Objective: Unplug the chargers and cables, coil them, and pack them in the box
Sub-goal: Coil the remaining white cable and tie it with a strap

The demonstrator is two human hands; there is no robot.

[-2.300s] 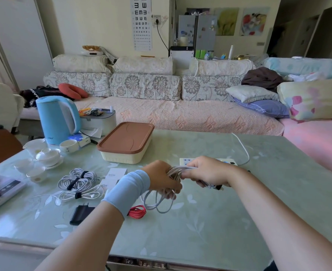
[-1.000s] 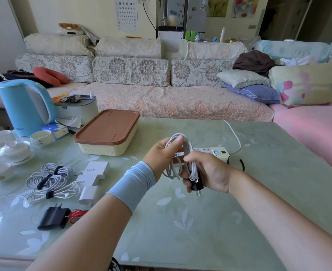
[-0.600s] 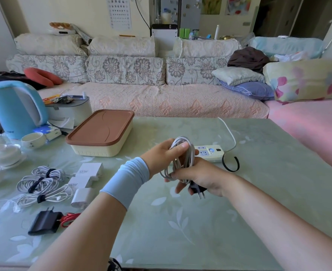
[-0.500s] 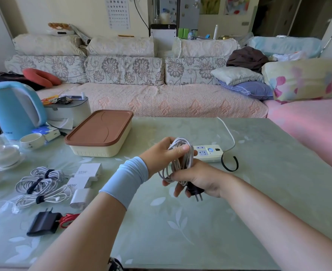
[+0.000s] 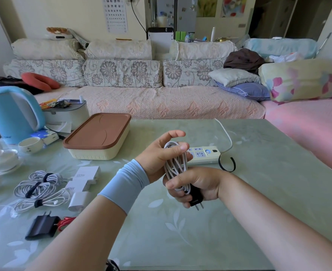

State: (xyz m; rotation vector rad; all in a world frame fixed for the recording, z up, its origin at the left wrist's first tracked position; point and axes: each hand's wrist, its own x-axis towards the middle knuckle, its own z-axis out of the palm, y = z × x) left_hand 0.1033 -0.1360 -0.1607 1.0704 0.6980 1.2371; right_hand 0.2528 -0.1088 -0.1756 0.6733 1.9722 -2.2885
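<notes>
Untied coil (image 5: 176, 163) gripped in curled fingers of left hand (image 5: 158, 156) and right hand (image 5: 200, 182); freeing either for strap (image 5: 227, 165) likely lets loops spring loose.

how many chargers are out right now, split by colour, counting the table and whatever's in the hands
white chargers: 3, all on the table
black chargers: 2, one on the table, one in the grip of the right hand
total: 5
</notes>
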